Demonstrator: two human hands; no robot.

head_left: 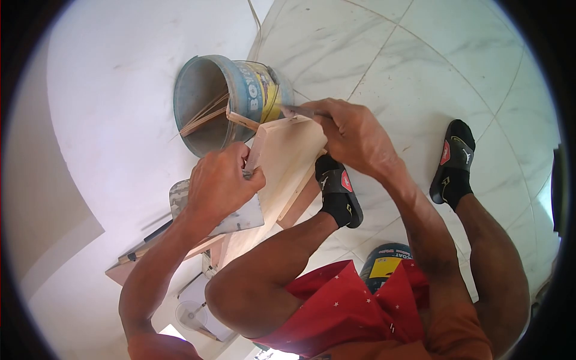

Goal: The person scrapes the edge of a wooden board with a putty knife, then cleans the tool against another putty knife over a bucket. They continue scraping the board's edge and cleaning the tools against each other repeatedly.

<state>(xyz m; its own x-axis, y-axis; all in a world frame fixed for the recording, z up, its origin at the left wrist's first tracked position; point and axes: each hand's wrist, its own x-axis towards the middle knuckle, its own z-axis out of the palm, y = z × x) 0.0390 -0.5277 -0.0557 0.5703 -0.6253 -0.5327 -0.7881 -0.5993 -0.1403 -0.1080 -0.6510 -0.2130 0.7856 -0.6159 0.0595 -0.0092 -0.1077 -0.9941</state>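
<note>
My right hand [354, 135] is closed around a thin, flat blade [298, 111], whose tip lies at the far end of a pale wooden board [288, 147]. Most of the blade's grip is hidden by the fingers. My left hand [222, 183] is curled shut beside the board's left edge. Under that hand shows a flat grey plate [245, 219] with pale smears; a bit of grey shows between thumb and fingers. How the plate is gripped is partly hidden.
A blue bucket [207, 63] lies tipped on its side beyond the board, thin wooden strips [207, 114] in its mouth. Another labelled bucket [384, 270] stands between my legs. My feet in black slides [342, 195] rest on marbled floor tiles [414, 78]. A white wall [120, 108] rises at left.
</note>
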